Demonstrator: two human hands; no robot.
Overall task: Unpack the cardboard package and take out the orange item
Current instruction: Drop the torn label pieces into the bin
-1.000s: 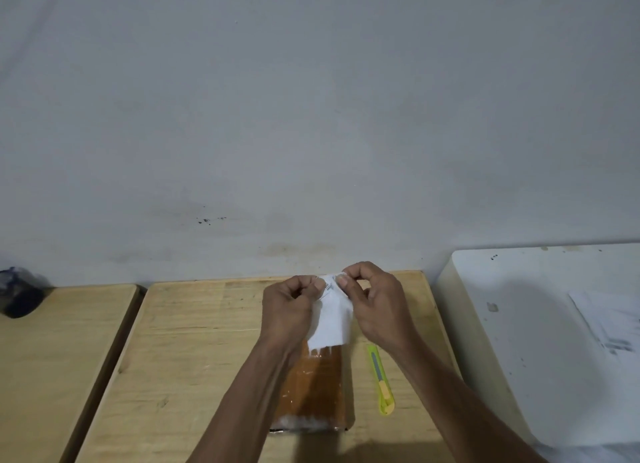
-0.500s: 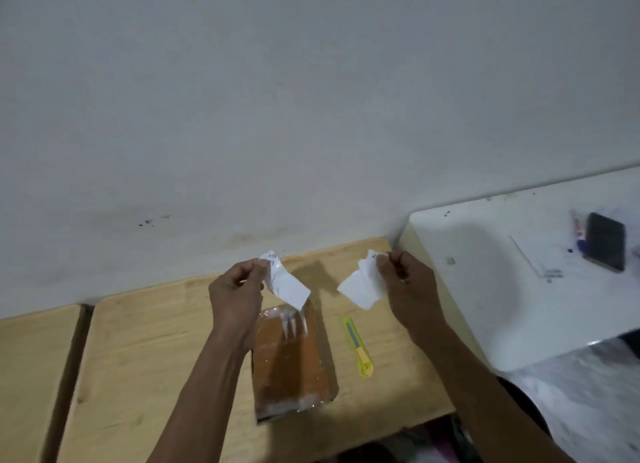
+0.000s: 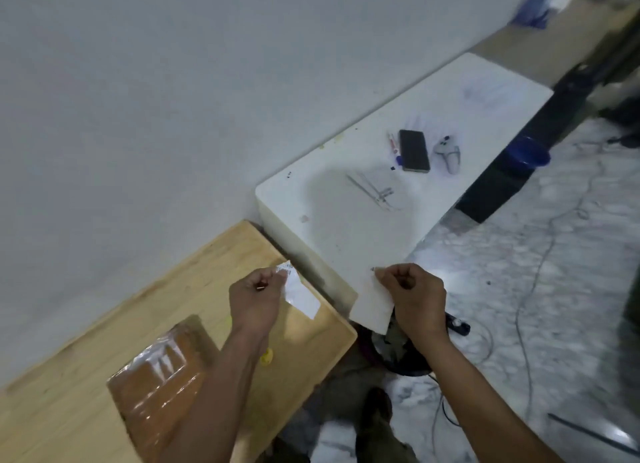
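The label has been torn in two and the halves pulled apart: the left hand (image 3: 254,298) pinches one paper scrap (image 3: 298,293), the right hand (image 3: 412,298) pinches the other piece (image 3: 372,307). The cardboard package (image 3: 162,383) lies still taped at seven o'clock, unopened.

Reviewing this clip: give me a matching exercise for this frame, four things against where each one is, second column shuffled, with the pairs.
Things:
1. cardboard package
2. phone
3. printed label scrap
4. plain white scrap

Places:
A. pinched in the right hand
B. lying on the wooden table
C. pinched in the left hand
D. lying on the white table

Pairs: 1-B, 2-D, 3-C, 4-A
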